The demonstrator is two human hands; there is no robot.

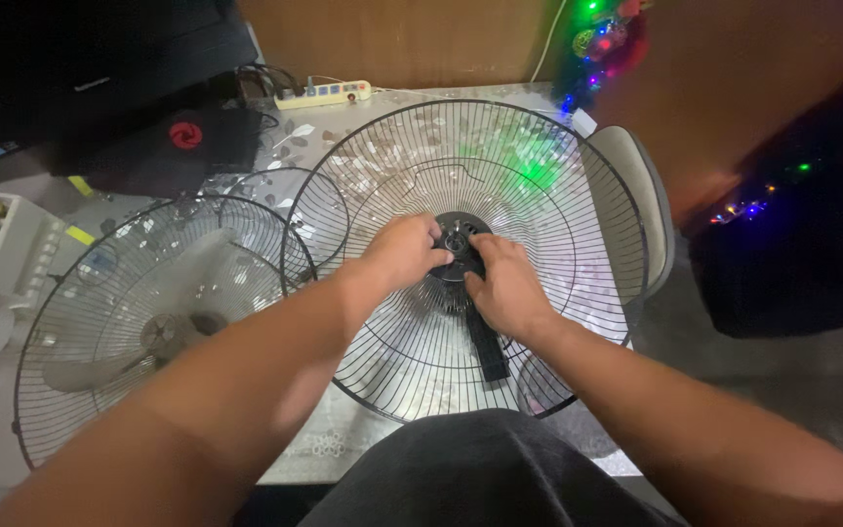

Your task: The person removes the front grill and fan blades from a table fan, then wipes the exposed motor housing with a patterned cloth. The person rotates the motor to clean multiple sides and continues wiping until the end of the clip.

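A large round black wire fan guard [548, 146] lies flat on the table in front of me. At its middle sits a black hub with a motor shaft [458, 237]. My left hand [403, 251] grips the left side of the hub with its fingers curled. On the hub's right side my right hand [505, 288] rests, fingers closed against it. A black bar [487, 349] runs from under the hub toward me. To the left lies a second wire guard [70, 293] with pale fan blades [182, 283] inside it.
A patterned cloth covers the table [329, 444]. A white power strip [324, 94] lies at the back, a black bag with a red round mark [185, 135] at back left. A pale chair [641, 185] stands on the right. Coloured string lights [607, 34] glow at top right.
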